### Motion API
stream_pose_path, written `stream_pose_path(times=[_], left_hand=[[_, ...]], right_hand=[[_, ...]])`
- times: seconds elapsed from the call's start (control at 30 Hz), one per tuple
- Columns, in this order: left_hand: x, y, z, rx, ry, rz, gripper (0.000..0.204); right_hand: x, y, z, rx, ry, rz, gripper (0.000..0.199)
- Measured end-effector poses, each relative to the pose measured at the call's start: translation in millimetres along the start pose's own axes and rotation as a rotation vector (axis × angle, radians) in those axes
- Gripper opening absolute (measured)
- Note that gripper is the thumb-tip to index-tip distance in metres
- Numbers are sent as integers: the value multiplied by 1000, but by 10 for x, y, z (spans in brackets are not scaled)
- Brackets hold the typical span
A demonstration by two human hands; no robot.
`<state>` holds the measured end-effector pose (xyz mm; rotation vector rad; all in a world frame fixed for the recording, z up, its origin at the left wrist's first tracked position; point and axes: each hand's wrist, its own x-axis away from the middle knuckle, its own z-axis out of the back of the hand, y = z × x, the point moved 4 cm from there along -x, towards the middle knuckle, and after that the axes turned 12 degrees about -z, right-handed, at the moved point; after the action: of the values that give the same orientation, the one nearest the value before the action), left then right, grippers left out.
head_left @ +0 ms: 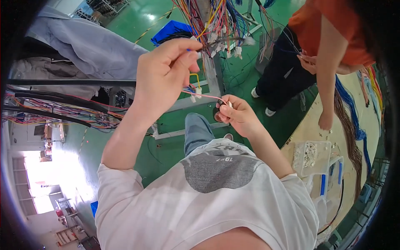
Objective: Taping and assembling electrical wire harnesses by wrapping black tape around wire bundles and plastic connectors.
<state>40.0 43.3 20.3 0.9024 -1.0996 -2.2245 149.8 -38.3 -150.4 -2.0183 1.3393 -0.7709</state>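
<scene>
Pink wire in the right hand, left hand raised beside the hanging harness

The person's right hand point(241, 118) is closed, thumb against forefinger, on the end of a pink wire point(207, 96), with a dark roll point(217, 113) tucked at the same fingers. The wire runs leftward from this grip, passing near a small group of white connectors point(196, 95) partly behind the left wrist. The left hand point(164, 68) is raised higher, its fingers curled. A blurred dark strand point(227, 40) crosses at the forefinger tip, but whether the fingers grip it I cannot tell.

Just beyond hangs a dense wire harness point(212, 18) of many colours, in front of a metal frame point(213, 77). On the right, a co-worker in an orange top point(339, 25) stands by the tabletop point(337, 166), which carries a clear box point(310, 156) of small pale parts.

The step in hand looks like handling single wires of the harness, perhaps with tape from the roll. The next move seems to call for a steady right pinch on the pink wire, and for the left fingers to keep loose strands from snagging.
</scene>
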Motion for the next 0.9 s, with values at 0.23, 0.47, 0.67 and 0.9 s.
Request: stream_pose_path(times=[0.23, 0.47, 0.67, 0.9], left_hand=[[177, 63, -389, -726, -16, -741, 16], [297, -4, -393, 253, -136, -9, 11], [410, -53, -509, 835, 58, 312, 21], [409, 35, -517, 813, 41, 316, 24]], right_hand=[[342, -607, -188, 591, 327, 117, 11], [392, -836, -389, 647, 431, 573, 16], [532, -756, -452, 267, 508, 563, 18], [490, -838, -707, 702, 538, 712, 40]])
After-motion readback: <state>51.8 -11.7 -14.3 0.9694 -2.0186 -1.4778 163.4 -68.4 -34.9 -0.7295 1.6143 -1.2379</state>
